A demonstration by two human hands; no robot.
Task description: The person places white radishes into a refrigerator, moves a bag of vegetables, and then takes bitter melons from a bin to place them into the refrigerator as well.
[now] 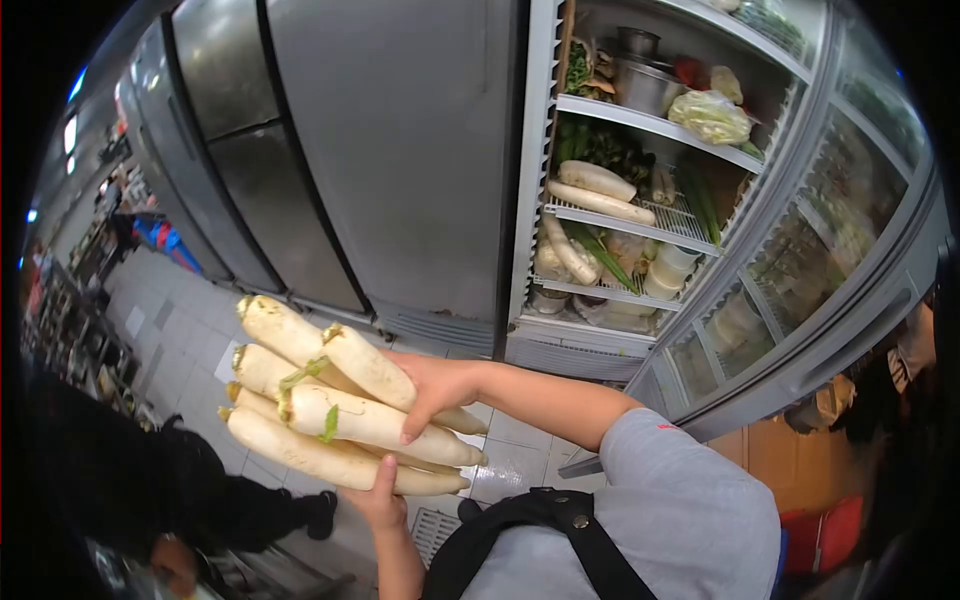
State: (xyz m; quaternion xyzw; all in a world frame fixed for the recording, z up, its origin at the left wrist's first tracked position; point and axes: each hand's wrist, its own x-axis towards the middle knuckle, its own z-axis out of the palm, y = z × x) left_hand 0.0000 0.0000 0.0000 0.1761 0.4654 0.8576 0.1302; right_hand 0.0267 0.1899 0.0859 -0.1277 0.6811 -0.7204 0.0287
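A bundle of several white daikon radishes (345,415) lies across both my hands, with trimmed ends pointing left and a few green stem scraps on top. My right hand (440,388) is closed around the upper radishes, its thumb over the front ones. From below, my left hand (382,500) grips the lowest radish, thumb on top; its other fingers are hidden beneath. The bundle is held over the tiled floor (510,460), in front of a tall steel cabinet.
An open upright fridge (640,120) holds vegetables, more white radishes (600,200), pots and tubs. Its glass door (800,270) swings out at the right. Steel cabinet doors (400,150) stand beside it. A person in dark clothing (200,480) is at the lower left. A floor drain (435,530) lies near my feet.
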